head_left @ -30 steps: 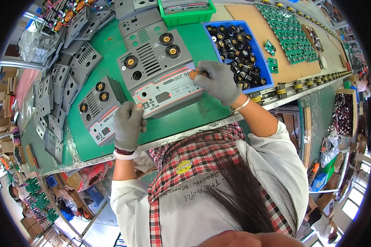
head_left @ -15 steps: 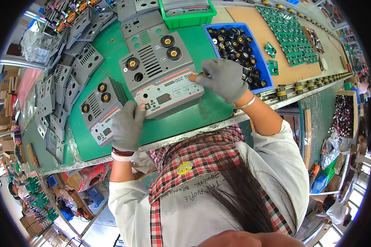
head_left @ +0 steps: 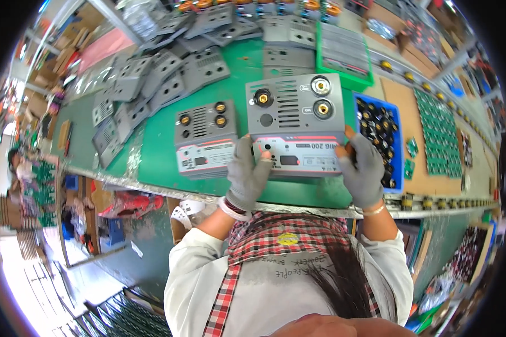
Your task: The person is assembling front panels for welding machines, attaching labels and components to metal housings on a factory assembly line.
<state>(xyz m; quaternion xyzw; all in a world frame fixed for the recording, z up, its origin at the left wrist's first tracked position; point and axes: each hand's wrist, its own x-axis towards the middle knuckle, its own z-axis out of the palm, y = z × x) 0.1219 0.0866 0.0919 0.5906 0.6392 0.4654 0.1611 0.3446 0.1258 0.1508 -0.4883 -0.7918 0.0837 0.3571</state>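
Note:
Both of my gloved hands hold a stack of grey metal front panels (head_left: 295, 126) at its sides, over the green bench. The top panel has vent slots, three black round sockets with brass centres, an uncovered round hole and a white label strip with a red line. My left hand (head_left: 247, 174) grips the lower left edge, thumb on the label strip. At the right edge my right hand (head_left: 364, 171) is closed, with its thumb against the label's end. A second panel stack (head_left: 206, 137), likewise fitted with sockets, rests just left of my left hand.
Bare grey panels (head_left: 166, 73) lie in an overlapping heap at the back left. A green bin (head_left: 371, 78) holds more panels. Beyond my right hand are a blue tray (head_left: 400, 140) of black sockets and rows of green circuit boards (head_left: 436, 132). A roller rail (head_left: 433, 203) runs along the right.
The view has turned, shifting the bench scene. The held panel stack now appears squarer to me and farther from the second stack. My right hand has moved down its right edge.

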